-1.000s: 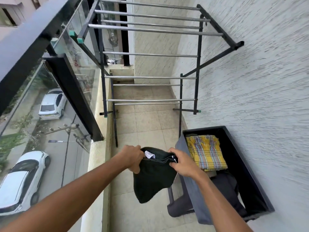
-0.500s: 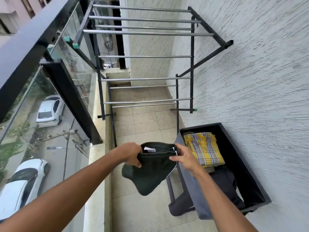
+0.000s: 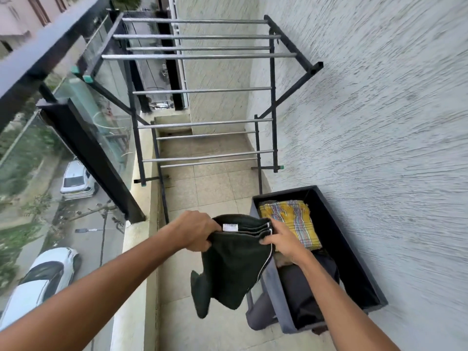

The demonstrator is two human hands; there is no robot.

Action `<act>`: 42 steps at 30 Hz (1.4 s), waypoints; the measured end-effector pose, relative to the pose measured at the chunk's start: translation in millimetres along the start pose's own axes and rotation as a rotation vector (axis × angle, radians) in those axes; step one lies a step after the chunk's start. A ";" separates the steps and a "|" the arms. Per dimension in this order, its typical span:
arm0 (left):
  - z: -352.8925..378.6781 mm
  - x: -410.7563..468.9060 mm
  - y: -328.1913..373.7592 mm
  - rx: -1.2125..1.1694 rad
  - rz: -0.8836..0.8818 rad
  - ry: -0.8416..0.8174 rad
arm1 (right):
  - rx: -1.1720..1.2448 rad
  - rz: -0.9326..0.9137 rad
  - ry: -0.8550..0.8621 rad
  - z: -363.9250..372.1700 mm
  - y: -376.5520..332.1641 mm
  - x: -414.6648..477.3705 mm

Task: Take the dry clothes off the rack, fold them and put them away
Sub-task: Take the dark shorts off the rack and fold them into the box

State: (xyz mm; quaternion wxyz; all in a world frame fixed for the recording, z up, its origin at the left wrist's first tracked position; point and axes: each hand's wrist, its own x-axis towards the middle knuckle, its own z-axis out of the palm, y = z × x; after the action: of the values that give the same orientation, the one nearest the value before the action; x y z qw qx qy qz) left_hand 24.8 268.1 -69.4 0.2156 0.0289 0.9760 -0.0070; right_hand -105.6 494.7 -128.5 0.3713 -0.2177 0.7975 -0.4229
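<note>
Head view. Your left hand (image 3: 196,231) grips the left end of the dark green garment (image 3: 233,269), fingers curled over its top edge. Your right hand (image 3: 283,240) grips the right end of that edge, thumb and fingers pinched on the stacked layers. The garment is held in the air between the two hands, above the tiled floor (image 3: 212,188). Its top edge shows several layers lying together, and its lower part hangs down loose to a narrow tail. A white label (image 3: 230,227) sits just inside the top edge, near your left hand.

The storage bin (image 3: 347,249) stands on the floor against the textured wall (image 3: 379,122), just right of the garment; your right hand hovers over its near left corner. Inside it, a folded yellow plaid garment (image 3: 291,221) lies at the far end, and dark folded clothing (image 3: 304,287) lies at the near end. Grey cloth (image 3: 258,315) spills over the bin's near left side to the floor.

The drying rack (image 3: 202,57) stands further along the balcony, between the glass railing (image 3: 106,115) and the wall, well apart from both hands. Two white cars (image 3: 76,179) are parked in the street below.
</note>
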 end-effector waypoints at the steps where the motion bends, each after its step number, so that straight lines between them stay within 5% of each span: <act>1: -10.6 2.9 4.5 0.018 -0.021 -0.023 | 0.043 -0.013 -0.009 -6.9 -0.6 -0.1; 5: -41.9 15.4 5.5 -0.028 -0.142 0.065 | 0.129 -0.071 -0.018 -36.8 -14.1 10.6; 12: -104.3 50.3 29.2 -0.475 -0.300 0.682 | 0.166 -0.307 0.250 -132.0 -65.3 33.2; 17: -170.5 67.6 58.4 -0.480 -0.225 1.060 | 0.120 -0.551 0.416 -200.9 -121.7 18.4; 22: -185.0 78.9 107.9 -0.494 -0.211 1.171 | 0.142 -0.635 0.493 -241.3 -120.2 -9.8; 27: -107.4 108.2 167.0 -0.916 -0.279 0.983 | 0.232 -0.453 0.452 -225.3 -16.5 -34.1; 33: 57.7 135.7 234.2 -1.010 -0.333 0.283 | 0.011 -0.022 0.416 -161.4 155.0 -57.3; 42: 123.0 127.3 267.6 -1.109 -0.254 -0.045 | -0.101 0.340 0.308 -133.4 216.3 -84.4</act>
State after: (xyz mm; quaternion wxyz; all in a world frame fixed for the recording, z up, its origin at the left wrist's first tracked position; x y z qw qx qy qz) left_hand -22.9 538.7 -234.9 0.2168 -0.2062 0.8247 0.4800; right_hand -163.2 737.3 -226.0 0.2995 -0.0315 0.8901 -0.3422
